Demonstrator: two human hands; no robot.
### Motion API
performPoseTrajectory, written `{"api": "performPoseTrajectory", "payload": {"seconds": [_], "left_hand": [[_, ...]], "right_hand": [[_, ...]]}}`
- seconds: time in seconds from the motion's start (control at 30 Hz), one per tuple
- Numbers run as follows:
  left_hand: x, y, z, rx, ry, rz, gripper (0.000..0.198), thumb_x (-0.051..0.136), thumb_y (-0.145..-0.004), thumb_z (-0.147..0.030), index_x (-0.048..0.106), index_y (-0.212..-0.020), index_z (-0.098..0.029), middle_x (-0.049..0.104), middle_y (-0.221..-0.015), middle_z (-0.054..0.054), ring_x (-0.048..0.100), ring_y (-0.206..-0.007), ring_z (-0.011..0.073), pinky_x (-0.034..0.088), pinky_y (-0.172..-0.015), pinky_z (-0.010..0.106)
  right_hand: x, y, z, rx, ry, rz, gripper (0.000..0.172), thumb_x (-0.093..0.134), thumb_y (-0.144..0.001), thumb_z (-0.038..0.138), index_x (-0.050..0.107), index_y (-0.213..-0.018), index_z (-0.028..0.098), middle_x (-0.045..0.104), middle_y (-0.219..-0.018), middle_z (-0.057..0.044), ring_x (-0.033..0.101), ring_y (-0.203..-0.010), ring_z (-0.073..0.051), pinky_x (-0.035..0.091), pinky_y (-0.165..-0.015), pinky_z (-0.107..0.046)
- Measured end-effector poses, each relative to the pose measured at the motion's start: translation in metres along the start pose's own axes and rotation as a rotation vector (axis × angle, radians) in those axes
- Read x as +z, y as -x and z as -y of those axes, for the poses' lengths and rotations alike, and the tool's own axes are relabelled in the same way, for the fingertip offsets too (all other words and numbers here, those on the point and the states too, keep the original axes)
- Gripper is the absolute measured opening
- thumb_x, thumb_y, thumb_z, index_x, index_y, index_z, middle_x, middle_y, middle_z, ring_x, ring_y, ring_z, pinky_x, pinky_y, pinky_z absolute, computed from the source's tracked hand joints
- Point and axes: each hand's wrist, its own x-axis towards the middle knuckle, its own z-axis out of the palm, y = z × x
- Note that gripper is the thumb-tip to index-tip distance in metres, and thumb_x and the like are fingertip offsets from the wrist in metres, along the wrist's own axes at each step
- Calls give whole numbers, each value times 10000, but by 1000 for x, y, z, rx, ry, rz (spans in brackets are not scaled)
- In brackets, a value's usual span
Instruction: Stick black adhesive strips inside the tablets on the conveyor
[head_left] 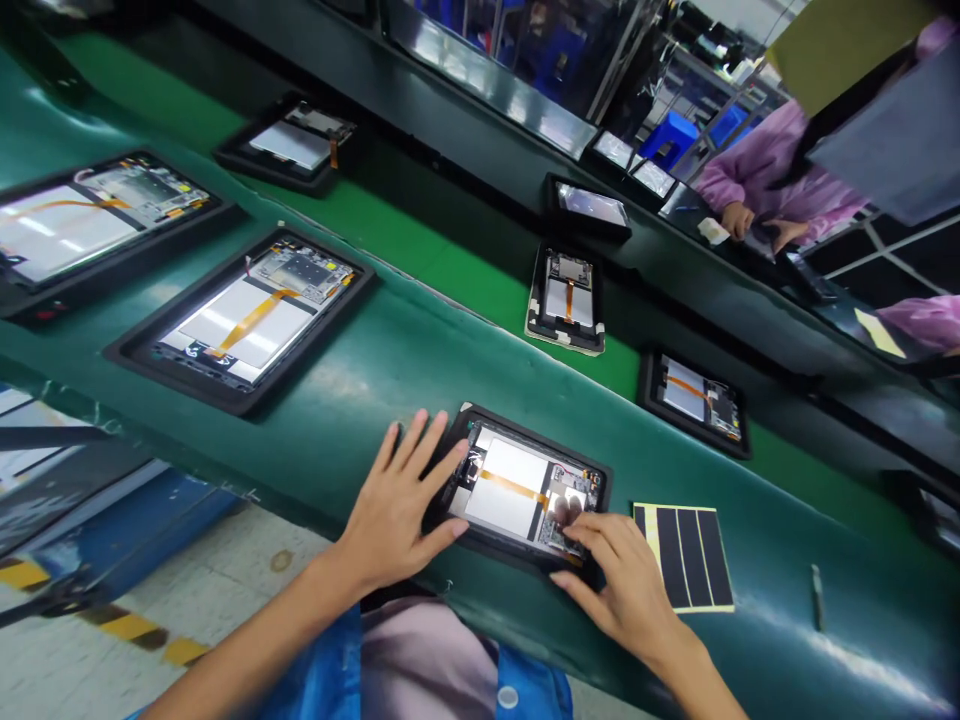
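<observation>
An opened tablet [514, 485] lies in a black foam tray in front of me, its white battery, orange ribbon cable [513, 487] and circuit board [568, 500] showing. My left hand [397, 500] rests spread over the tray's left end, with nothing held. My right hand [619, 580] reaches over the lower right corner, its fingertips on or just above the board's shiny metal shield. Its thumb stands apart by the tray's edge. Close to the right hand lies a sheet of black adhesive strips [684, 557] with a yellow backing.
More opened tablets in black trays [244, 315] [105, 215] stand on the bench to the left. Several others sit on the green conveyor belt [442, 270]. A thin pen-like tool [817, 598] lies at right. Across the line, a person in pink sleeves [757, 160] works.
</observation>
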Motion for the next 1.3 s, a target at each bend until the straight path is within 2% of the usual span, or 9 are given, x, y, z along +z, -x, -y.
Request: {"api": "performPoseTrajectory", "payload": {"seconds": [0.1, 0.23, 0.47, 0.63, 0.83, 0.97, 1.1, 1.2, 1.3], "left_hand": [[-10, 2, 11, -54, 22, -108, 689, 454, -1027, -461, 249, -1650, -251, 142, -1744, 121, 176, -1593, 390, 224, -1253, 624], [-15, 10, 23, -118, 1, -178, 677, 514, -1009, -295, 269, -1639, -323, 210, -1735, 70, 243, -1580, 360, 270, -1258, 593], [-15, 25, 30, -196, -2, -292, 668, 562, -986, -207, 355, -1601, -363, 251, -1723, 48, 269, -1571, 367, 303, -1256, 595], [-13, 29, 27, -213, 1, -365, 682, 562, -974, -173, 361, -1595, -369, 228, -1728, 48, 268, -1569, 378, 298, -1253, 625], [-7, 36, 30, -244, 24, -476, 690, 552, -961, -143, 360, -1592, -348, 240, -1721, 60, 284, -1566, 362, 294, -1254, 636], [-2, 41, 34, -235, 39, -483, 635, 553, -958, -149, 422, -1551, -335, 276, -1706, 61, 327, -1553, 330, 323, -1260, 577], [1, 42, 38, -222, 25, -502, 594, 550, -955, -147, 464, -1514, -328, 316, -1688, 66, 357, -1539, 319, 359, -1246, 559], [5, 43, 42, -224, 21, -499, 584, 560, -948, -143, 476, -1499, -319, 348, -1667, 87, 380, -1524, 335, 393, -1219, 583], [8, 45, 45, -222, 38, -477, 568, 570, -941, -148, 492, -1479, -314, 393, -1635, 101, 418, -1498, 347, 422, -1196, 588]], "right_hand": [[6, 17, 6, -17, 92, 5, 296, 530, -1052, 470, 635, -1111, 199, 705, -1027, -99, 655, -933, -240, 476, -839, -378], [21, 24, 11, -71, 180, -59, 280, 437, -1095, 362, 638, -974, 209, 711, -918, -59, 645, -869, -206, 435, -871, -370], [32, 3, 13, -147, 241, -110, 212, 480, -1073, 301, 615, -937, 211, 713, -839, -28, 629, -794, -187, 415, -902, -361], [27, -55, 15, -234, 262, -185, 168, 522, -1025, 303, 603, -906, 215, 686, -793, -32, 599, -735, -188, 429, -813, -353], [39, -152, 3, -332, 323, -202, 227, 550, -1004, 342, 622, -842, 201, 671, -790, -47, 586, -730, -199, 390, -756, -369], [44, -231, -10, -199, 393, -75, 211, 629, -981, 380, 666, -902, 189, 679, -862, -67, 598, -825, -217, 392, -806, -372], [46, -295, -18, -36, 432, -132, 219, 629, -993, 285, 670, -1137, 126, 687, -1091, -168, 582, -1017, -282, 390, -923, -428], [52, -305, -22, 35, 439, -155, 355, 625, -993, 251, 601, -1321, 119, 642, -1290, -207, 551, -1133, -317, 376, -992, -476], [53, -284, -32, 56, 441, -126, 379, 635, -991, 266, 596, -1354, 165, 648, -1324, -158, 553, -1175, -298, 371, -1032, -458]]}}
